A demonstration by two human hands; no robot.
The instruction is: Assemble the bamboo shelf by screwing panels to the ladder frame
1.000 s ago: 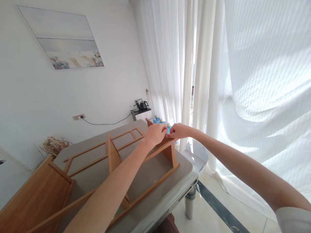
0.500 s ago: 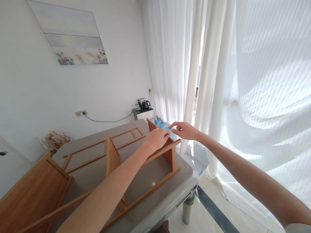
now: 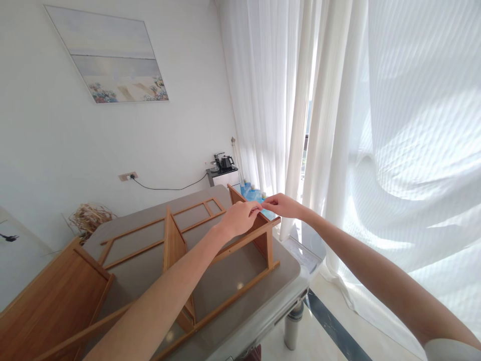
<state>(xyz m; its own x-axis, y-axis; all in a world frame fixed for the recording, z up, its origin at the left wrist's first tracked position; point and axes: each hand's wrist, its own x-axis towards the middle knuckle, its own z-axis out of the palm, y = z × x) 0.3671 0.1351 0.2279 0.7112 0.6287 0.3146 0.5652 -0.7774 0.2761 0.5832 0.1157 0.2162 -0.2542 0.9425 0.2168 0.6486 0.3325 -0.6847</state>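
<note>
My left hand (image 3: pixel 240 216) is closed above the right end of a wooden shelf frame (image 3: pixel 269 245), its fingertips pinched together. My right hand (image 3: pixel 281 205) meets it there, thumb and forefinger pressed together at the left fingertips. Whatever lies between the fingers is too small to make out. The shelf frame lies on its side, with upright wooden boards (image 3: pixel 175 235) joined to thin rails. Behind it, a flat ladder-like side frame (image 3: pixel 195 213) rests on the table (image 3: pixel 139 265).
A wide wooden panel (image 3: pixel 56 301) fills the near left. Blue water bottles (image 3: pixel 250 193) stand beyond the table, by the white curtains (image 3: pixel 323 125). A black kettle (image 3: pixel 227 161) sits on a small cabinet (image 3: pixel 223 178). Dried stalks (image 3: pixel 90 219) are at the far left corner.
My right hand has moved left and slightly down, so its fingertips now meet the left ones; its forefinger was raised before. The furniture has not moved.
</note>
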